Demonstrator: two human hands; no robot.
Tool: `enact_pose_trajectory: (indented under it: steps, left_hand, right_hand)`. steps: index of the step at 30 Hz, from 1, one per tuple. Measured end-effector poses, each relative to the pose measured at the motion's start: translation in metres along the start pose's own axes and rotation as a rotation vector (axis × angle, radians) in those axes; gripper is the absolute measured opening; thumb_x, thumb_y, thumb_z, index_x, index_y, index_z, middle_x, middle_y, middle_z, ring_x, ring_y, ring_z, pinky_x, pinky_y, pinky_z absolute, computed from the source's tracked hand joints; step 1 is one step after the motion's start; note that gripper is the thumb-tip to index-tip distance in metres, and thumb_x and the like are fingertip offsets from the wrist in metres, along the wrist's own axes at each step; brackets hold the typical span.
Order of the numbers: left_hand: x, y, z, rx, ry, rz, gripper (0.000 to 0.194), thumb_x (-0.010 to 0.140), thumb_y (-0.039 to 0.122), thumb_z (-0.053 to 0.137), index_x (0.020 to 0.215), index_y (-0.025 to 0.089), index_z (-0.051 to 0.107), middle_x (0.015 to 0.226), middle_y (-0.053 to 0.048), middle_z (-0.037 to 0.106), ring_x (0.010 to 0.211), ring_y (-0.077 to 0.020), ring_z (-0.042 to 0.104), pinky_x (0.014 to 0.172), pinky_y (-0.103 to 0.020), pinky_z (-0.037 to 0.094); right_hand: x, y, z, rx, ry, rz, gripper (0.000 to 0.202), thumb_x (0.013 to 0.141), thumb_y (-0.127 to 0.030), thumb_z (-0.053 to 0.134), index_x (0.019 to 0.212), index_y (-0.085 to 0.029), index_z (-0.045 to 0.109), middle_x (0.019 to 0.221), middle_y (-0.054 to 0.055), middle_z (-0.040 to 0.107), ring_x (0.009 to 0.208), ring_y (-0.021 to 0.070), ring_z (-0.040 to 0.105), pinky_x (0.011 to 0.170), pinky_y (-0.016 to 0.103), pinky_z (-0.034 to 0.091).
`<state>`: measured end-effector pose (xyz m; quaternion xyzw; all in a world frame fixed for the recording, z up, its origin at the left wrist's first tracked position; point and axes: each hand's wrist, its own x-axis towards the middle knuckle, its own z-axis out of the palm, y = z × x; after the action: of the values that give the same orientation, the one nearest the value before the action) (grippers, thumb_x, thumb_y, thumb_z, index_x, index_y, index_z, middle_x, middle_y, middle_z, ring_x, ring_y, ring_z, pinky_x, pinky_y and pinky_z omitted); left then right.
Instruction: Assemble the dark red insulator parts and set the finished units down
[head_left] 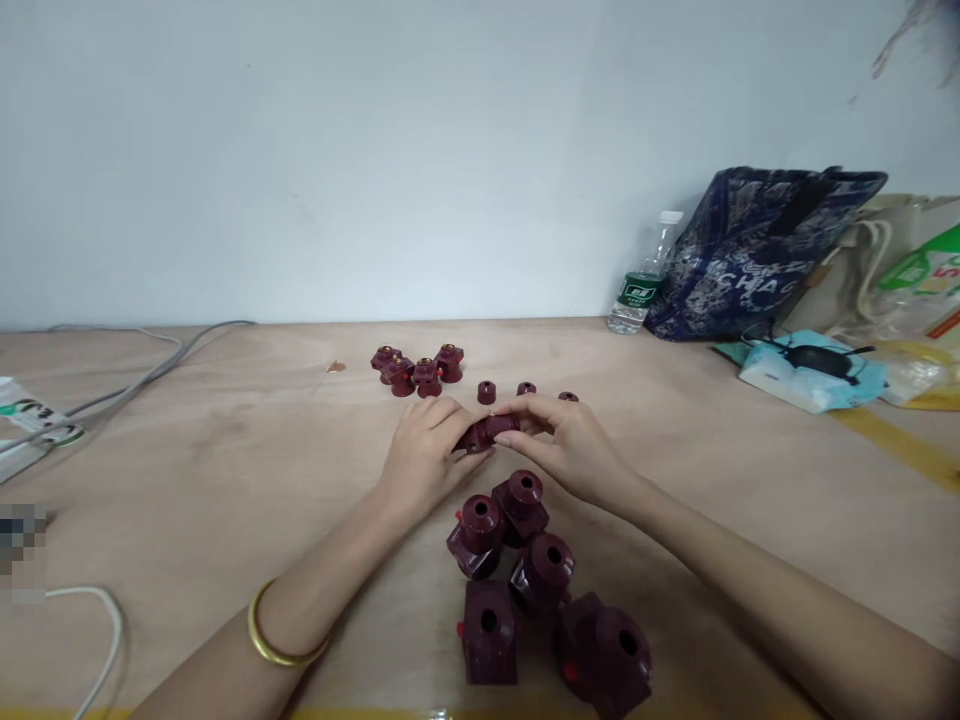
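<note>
A dark maroon part (486,432) lies sideways between my two hands above the table. My left hand (431,450) is closed round its left end, and my right hand (566,440) pinches its right end between thumb and fingers. Just beyond, small maroon caps (487,392) stand in a row, the rightmost partly hidden by my right hand. Several maroon pieces with brass-coloured rings on top (428,377) are grouped behind my left hand. Nearer to me, several larger maroon assemblies (544,575) with round, holed tops stand close together, some showing red bits.
Against the wall at the right are a water bottle (637,290), a dark blue bag (750,260) and a blue-white packet (814,375) with a black item on it. Grey cables (161,370) and a white package (37,415) lie at the left. A white cable (112,620) curves lower down.
</note>
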<state>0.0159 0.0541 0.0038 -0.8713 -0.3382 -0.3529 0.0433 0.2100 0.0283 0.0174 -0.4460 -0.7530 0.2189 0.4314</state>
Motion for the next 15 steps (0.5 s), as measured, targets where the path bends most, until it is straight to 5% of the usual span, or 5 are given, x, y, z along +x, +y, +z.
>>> enact_pose_trajectory:
  steps: [7, 15]
  left_hand:
    - [0.004, -0.005, -0.005, -0.554, -0.138, -0.249, 0.033, 0.074, 0.029, 0.073, 0.106, 0.022, 0.067, 0.101, -0.005, 0.067, 0.095, -0.0201, 0.061, 0.087, -0.034, 0.047]
    - [0.002, -0.004, -0.003, -0.377, -0.048, -0.197, 0.033, 0.073, 0.029, 0.074, 0.104, 0.022, 0.066, 0.094, -0.004, 0.065, 0.088, -0.0188, 0.060, 0.080, -0.032, 0.048]
  right_hand:
    - [-0.001, -0.002, -0.010, -0.203, -0.055, -0.303, 0.028, 0.087, -0.014, 0.054, 0.111, -0.024, 0.065, 0.110, 0.004, 0.069, 0.102, 0.0198, 0.063, 0.090, 0.036, 0.049]
    - [0.002, 0.001, -0.014, -0.209, -0.085, -0.317, 0.031, 0.086, -0.015, 0.056, 0.114, -0.026, 0.064, 0.109, 0.004, 0.070, 0.099, 0.0192, 0.064, 0.087, 0.035, 0.051]
